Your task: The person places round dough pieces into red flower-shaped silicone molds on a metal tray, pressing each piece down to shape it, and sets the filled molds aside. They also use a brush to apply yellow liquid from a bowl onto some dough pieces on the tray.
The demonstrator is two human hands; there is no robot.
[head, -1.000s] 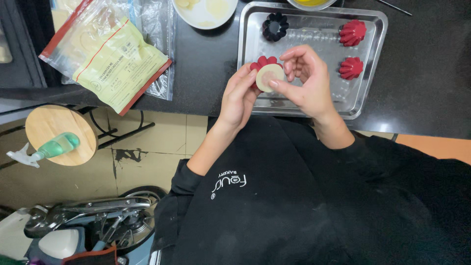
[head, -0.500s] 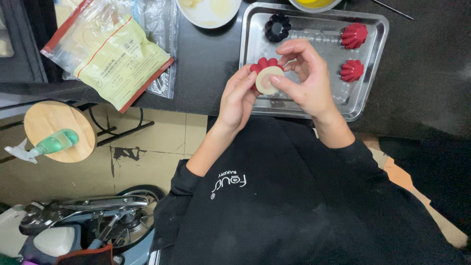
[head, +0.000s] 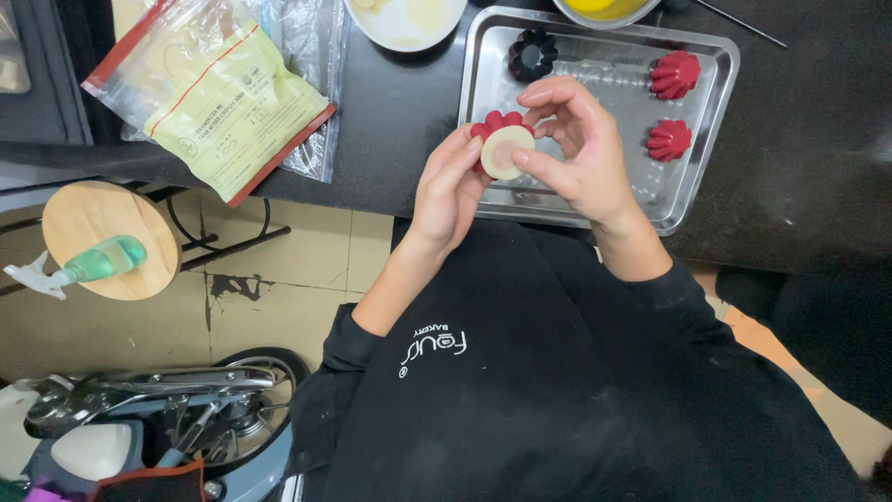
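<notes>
Both hands hold 1 red mould [head: 497,124] lined with pale dough [head: 505,151] above the steel tray [head: 708,153]: left hand [head: 448,186] and right hand [head: 576,149] each have their grip clamped on it. 2 red moulds [head: 671,107] and 1 black mould [head: 533,54] sit on the tray; a plastic bag [head: 223,102] lies on the dark worktop [head: 400,102].

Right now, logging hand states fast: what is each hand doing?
Left hand: closed on the red fluted mould with its dough disc.
Right hand: fingers pressing the same dough disc.

The steel tray's [head: 706,177] middle lies bare between the black mould [head: 533,53] and two red moulds [head: 671,107]; the plastic bag [head: 218,102] crowds the tabletop [head: 409,112] beside it.
</notes>
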